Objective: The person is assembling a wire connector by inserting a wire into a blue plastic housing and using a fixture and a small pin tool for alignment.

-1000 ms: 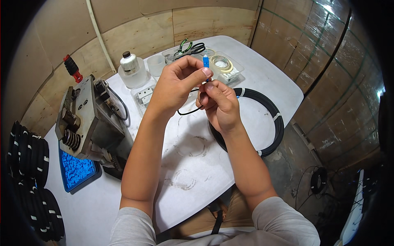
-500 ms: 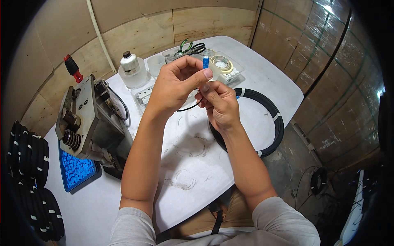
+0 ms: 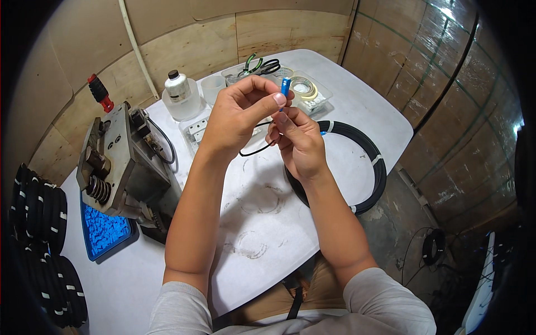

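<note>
My left hand [image 3: 237, 114] pinches a slim blue cable connector [image 3: 285, 86] between thumb and fingertips, its pale tip pointing up and tilted a little right. Just below it, my right hand [image 3: 301, 142] is closed on the thin black cable [image 3: 255, 151] at the connector's lower end. The cable loops out to the left beneath my hands. Behind my right hand lies a large coil of black cable [image 3: 365, 142] bound with white ties. A small bit of blue shows at the coil's inner edge. My fingers hide where cable and connector meet.
A metal press [image 3: 125, 162] stands at left beside a blue tray [image 3: 131, 237] of small blue parts. Bundled black coils [image 3: 42, 212] sit at the far left. At the back are a white bottle [image 3: 177, 88], a plastic cup [image 3: 213, 88], scissors [image 3: 270, 66] and tape rolls [image 3: 303, 85].
The blue connector has tipped slightly to the right and shows more of its length above my fingers. The cable loop below my hands sits more open. My arms have hardly moved.
</note>
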Demonstrator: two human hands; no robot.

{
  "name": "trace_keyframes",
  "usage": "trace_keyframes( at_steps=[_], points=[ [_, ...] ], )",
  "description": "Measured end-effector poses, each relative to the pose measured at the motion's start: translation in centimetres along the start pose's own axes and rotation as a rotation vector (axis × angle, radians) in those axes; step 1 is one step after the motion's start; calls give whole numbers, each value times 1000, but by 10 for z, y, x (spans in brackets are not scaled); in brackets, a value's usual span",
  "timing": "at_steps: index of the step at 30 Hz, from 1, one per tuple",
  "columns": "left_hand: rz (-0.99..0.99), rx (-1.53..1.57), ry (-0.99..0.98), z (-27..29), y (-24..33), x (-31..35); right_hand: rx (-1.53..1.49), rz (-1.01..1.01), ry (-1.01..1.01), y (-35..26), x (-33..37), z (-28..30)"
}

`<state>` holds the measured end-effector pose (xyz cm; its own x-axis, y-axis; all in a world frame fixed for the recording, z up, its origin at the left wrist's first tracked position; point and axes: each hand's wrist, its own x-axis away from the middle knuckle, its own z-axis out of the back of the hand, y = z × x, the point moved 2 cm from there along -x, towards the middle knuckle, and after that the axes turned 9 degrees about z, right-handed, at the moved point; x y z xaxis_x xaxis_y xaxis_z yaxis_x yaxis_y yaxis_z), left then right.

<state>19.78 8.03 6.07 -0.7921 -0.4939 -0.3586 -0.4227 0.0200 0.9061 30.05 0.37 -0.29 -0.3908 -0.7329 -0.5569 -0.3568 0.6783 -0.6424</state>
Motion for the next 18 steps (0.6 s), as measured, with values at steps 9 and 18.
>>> trace_keyframes(
  at_steps=[9, 18],
  points=[
    [-30, 18, 151, 5, -5, -1, -38, 27, 18, 7, 1, -7],
    [96, 23, 82, 5, -6, -3, 70, 40, 24, -1, -1, -4]
  ],
)
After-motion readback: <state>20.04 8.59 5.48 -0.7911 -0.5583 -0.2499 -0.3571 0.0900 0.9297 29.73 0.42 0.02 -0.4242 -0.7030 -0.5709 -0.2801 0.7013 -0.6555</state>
